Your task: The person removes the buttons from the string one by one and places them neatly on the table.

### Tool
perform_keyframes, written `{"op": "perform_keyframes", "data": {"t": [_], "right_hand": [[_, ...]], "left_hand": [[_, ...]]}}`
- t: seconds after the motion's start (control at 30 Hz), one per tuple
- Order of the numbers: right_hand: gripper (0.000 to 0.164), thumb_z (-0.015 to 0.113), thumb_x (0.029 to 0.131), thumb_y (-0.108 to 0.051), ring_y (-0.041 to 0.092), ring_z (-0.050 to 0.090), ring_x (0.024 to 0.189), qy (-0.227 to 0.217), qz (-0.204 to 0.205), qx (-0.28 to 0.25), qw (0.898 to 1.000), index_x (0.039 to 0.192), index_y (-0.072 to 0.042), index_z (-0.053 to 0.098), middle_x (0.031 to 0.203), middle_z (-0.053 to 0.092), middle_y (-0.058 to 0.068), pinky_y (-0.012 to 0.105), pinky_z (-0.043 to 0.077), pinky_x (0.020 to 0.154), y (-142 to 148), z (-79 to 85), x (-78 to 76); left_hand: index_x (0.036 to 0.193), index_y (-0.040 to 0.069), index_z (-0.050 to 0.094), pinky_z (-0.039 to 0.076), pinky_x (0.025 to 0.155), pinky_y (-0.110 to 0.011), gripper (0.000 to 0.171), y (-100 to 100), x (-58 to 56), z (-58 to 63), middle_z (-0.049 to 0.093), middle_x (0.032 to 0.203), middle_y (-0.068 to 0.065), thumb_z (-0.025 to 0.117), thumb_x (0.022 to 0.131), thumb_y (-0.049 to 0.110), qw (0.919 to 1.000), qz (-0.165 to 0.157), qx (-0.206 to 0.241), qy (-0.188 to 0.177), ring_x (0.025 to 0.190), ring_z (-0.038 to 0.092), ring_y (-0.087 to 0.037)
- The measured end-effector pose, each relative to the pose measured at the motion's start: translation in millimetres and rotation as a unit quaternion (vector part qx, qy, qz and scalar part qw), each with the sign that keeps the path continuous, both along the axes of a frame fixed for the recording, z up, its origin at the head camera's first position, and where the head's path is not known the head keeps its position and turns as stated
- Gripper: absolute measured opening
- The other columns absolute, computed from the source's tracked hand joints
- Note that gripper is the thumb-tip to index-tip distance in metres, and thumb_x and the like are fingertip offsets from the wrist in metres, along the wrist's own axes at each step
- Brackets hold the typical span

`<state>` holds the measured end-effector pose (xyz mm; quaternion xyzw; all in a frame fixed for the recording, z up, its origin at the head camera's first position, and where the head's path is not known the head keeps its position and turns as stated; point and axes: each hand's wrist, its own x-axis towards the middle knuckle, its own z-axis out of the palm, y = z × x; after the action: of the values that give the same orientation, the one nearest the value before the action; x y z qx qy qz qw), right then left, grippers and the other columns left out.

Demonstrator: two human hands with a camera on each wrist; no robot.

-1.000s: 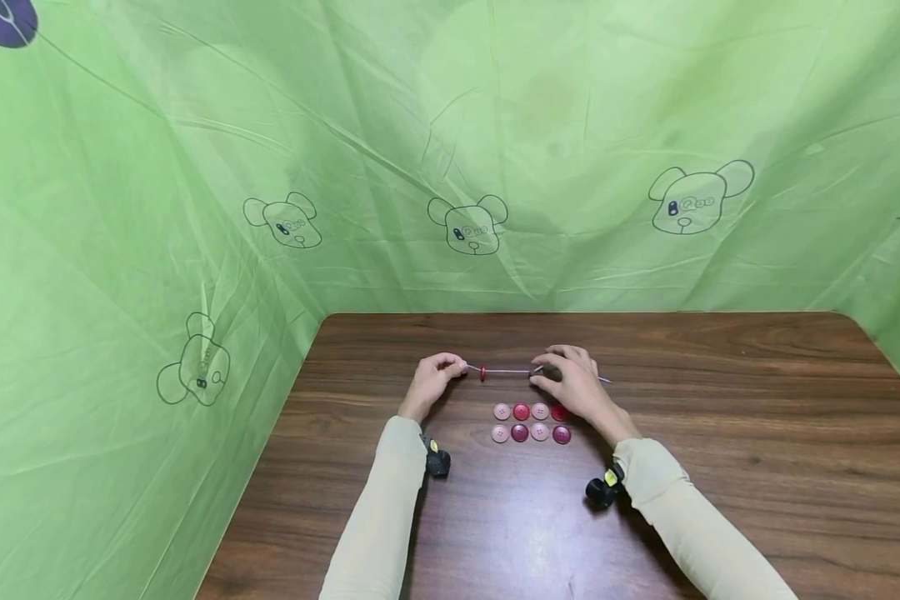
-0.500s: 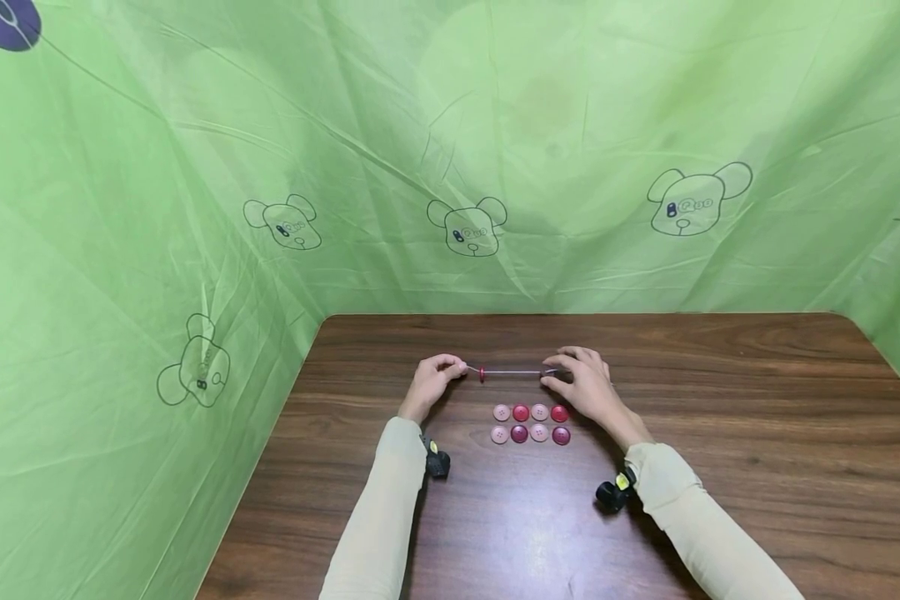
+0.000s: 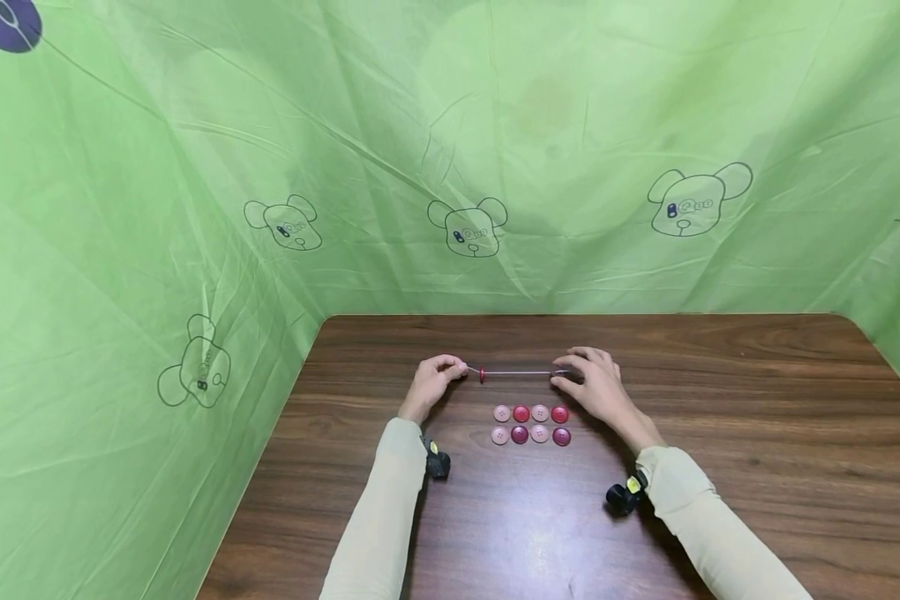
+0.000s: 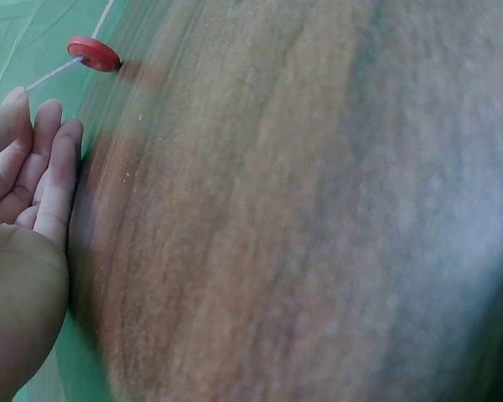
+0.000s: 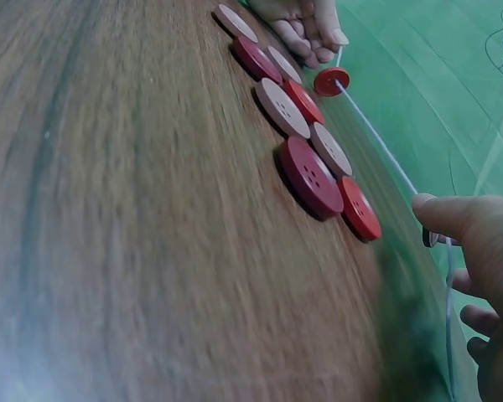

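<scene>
My left hand pinches one end of a thin pale string between thumb and fingertips. A red button is threaded on the string and stands on edge close to that hand. My right hand holds a small dark button between thumb and forefinger at the other end of the taut stretch. The string passes by this button and trails down past the right fingers in the right wrist view. How the string runs through the dark button is hidden by the thumb.
Two rows of loose buttons lie flat on the brown wooden table, nearer me than the string: pale pink, red and dark magenta. A green cloth with printed bear heads hangs behind the table.
My right hand has moved right with the dark button, so the stretch of string between the hands is longer. The left hand and the red button have stayed in place.
</scene>
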<state>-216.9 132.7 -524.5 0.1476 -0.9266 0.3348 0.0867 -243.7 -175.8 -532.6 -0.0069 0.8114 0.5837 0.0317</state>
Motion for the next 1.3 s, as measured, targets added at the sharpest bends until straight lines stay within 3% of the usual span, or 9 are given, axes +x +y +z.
{"op": "perform_keyframes", "data": {"t": [0.97,1.3], "right_hand": [[0.035,0.075,0.081,-0.029,0.043,0.039,0.12,0.025,-0.022,-0.011,0.999,0.111,-0.012,0.068,0.128,0.054,0.019,0.06,0.026,0.092,33,-0.3,3.4],[0.034,0.075,0.081,-0.027,0.043,0.039,0.121,0.03,-0.029,-0.005,0.999,0.11,-0.012,0.068,0.128,0.054,0.019,0.061,0.026,0.092,42,-0.2,3.2]], "left_hand": [[0.088,0.002,0.07,0.045,0.077,-0.023,0.012,0,-1.2,-0.1,0.07,0.081,-0.002,0.07,0.086,0.014,1.0,-0.004,0.008,0.005,0.078,0.06,-0.007],[0.094,-0.002,0.07,0.044,0.08,-0.024,0.021,-1,-1.3,0.2,0.07,0.095,-0.019,0.069,0.087,0.018,0.9999,-0.013,0.007,0.0,0.089,0.063,-0.019]]}}
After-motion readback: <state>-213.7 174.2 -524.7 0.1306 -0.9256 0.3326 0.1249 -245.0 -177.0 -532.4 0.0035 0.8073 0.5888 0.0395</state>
